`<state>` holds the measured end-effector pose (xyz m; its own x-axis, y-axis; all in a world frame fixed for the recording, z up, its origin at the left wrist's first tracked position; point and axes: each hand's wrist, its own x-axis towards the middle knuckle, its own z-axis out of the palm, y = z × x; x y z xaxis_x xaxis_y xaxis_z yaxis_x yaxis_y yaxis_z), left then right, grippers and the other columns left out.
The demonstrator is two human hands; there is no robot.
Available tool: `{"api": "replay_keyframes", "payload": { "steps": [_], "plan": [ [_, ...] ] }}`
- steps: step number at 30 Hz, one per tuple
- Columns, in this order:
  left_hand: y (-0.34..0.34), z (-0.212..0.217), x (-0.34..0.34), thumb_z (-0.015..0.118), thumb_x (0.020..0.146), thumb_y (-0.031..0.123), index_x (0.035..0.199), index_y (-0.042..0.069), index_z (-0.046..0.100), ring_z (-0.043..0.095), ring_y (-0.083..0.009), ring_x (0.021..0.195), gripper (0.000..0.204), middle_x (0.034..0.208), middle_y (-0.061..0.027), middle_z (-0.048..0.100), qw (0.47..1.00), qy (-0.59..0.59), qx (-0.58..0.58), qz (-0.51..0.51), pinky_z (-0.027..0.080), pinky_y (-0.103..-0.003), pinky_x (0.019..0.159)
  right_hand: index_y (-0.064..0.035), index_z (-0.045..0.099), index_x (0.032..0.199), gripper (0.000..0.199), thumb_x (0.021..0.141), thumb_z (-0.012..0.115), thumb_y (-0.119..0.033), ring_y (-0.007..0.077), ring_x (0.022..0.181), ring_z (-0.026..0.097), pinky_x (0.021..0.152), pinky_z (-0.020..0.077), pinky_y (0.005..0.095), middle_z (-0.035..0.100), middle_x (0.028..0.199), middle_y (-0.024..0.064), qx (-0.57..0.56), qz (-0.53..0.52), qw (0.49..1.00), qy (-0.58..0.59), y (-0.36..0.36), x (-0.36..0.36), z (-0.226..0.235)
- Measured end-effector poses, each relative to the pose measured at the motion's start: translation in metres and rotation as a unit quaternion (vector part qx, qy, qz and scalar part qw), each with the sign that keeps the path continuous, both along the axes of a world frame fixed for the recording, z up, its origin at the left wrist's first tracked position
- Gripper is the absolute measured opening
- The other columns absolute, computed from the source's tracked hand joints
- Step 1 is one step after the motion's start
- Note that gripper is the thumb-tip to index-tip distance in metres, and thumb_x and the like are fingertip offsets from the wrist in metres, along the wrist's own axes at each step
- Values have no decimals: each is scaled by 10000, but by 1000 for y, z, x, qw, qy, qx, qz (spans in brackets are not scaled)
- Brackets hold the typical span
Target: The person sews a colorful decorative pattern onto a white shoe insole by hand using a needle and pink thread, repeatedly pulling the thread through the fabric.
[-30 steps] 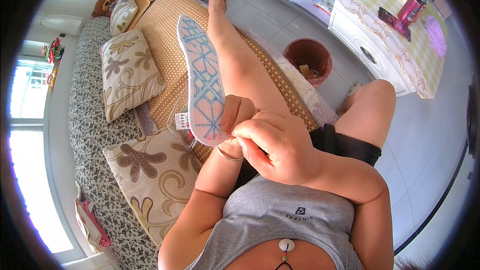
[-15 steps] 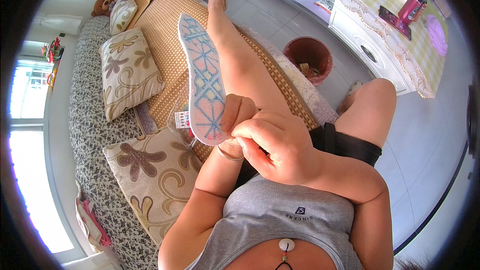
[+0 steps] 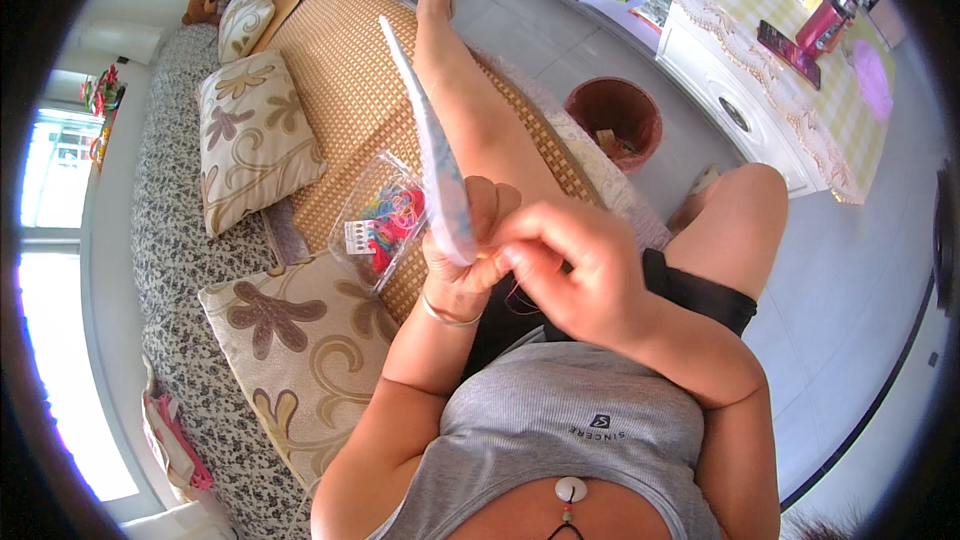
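We hold the thin insole (image 3: 432, 155) edge-on above the lap, left hand (image 3: 470, 250) clamped on its lower end, right hand (image 3: 570, 275) pinched together beside it. It seems light and bendable, so we grip near the heel.

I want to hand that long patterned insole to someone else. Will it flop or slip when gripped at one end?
The insole looks thin and stands edge-on from the left hand, so it probably flexes but holds its shape. It seems light for its length. The right hand pinches near its lower end, so a one-end grip seems enough.
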<state>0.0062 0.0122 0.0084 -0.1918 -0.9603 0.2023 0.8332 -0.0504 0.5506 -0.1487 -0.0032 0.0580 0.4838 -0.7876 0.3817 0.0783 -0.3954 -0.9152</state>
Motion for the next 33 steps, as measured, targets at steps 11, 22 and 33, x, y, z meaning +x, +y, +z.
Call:
{"api": "replay_keyframes", "payload": {
  "steps": [11, 22, 33],
  "plan": [
    [15, 22, -9, 649, 832, -21, 983, -8, 637, 547, -85, 655, 152, 872, -56, 657, 957, -238, 101, 133, 442, -210, 564, -17, 605, 927, 107, 883, 619, -114, 69, 632, 474, 560, 382, 204, 563, 756, 4, 364, 102, 896, -234, -12, -22, -60],
    [17, 31, -9, 660, 849, 42, 1001, 1, 628, 573, -71, 708, 160, 900, -40, 665, 951, -273, 101, 108, 460, -198, 613, -5, 603, 969, 138, 883, 611, -112, 66, 667, 505, 595, 415, 203, 599, 811, 18, 333, 92, 914, -215, -8, -23, -52],
    [1, -14, -13, 687, 795, 184, 686, 54, 486, 504, -211, 652, 263, 757, -90, 521, 989, 94, 52, -100, 473, -339, 647, -16, 574, 843, 54, 829, 625, -5, 50, 606, 510, 541, 413, 209, 582, 738, 18, 71, -12, 997, -38, 12, -4, -12]
  ]
}}
